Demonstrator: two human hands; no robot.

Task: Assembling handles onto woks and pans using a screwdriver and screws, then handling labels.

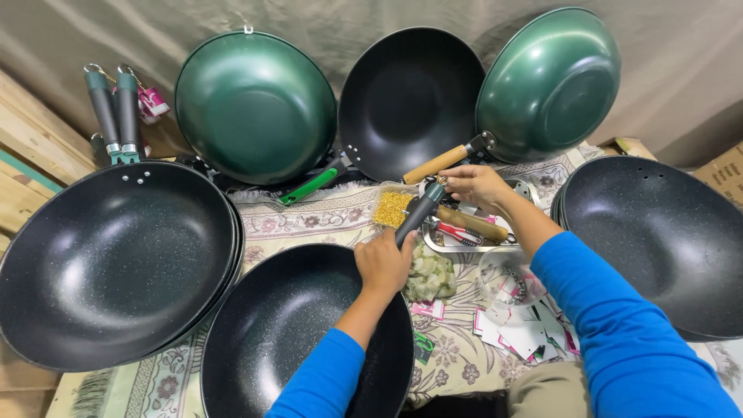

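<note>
My left hand [384,263] grips the lower end of a dark grey pan handle [419,214] that belongs to the black speckled wok [286,333] lying in front of me. At the handle's far tip my right hand [472,184] pinches something small, though what the fingers hold is hidden. Both arms wear blue sleeves. A clear tub of small yellow pieces [392,207] sits just left of the handle tip. Under my right wrist lies a wooden handle [474,224] on a metal tray [464,246].
A stack of black woks [116,259] lies at left and another black wok [658,240] at right. Two green woks [255,104] [551,83] and a black one [410,97] lean against the back cloth. A bag of pale parts [430,276], a clear cup [505,279] and paper tags [522,333] lie on the patterned mat.
</note>
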